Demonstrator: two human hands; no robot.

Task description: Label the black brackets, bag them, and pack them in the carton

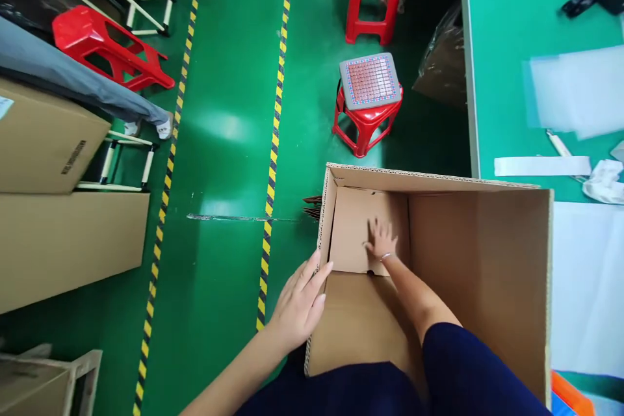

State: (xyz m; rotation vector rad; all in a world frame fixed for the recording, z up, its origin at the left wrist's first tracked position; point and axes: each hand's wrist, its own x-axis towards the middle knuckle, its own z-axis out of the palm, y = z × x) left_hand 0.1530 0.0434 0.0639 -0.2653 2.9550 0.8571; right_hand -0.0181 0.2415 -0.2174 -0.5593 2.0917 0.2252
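At the lower centre of the frame, the left hand (299,302) is lying open and flat against the outer left wall of the one open cardboard box (487,273). The right hand (383,242) is reaching inside it, fingers spread wide on the bottom flap (355,221). The box is looking empty and light, stiff but easily dented, so its rim and corners are likely offering the surest hold. Farther up, three stools are showing: a cushioned red stool (365,127), a second red stool (373,0) at the top, and a third red stool (104,45) at upper left.

A factory packing floor: glossy green floor (229,110) with yellow-black hazard stripes (273,162), stacked cardboard cartons (49,143), red plastic stools (366,123) and a green workbench (507,32).
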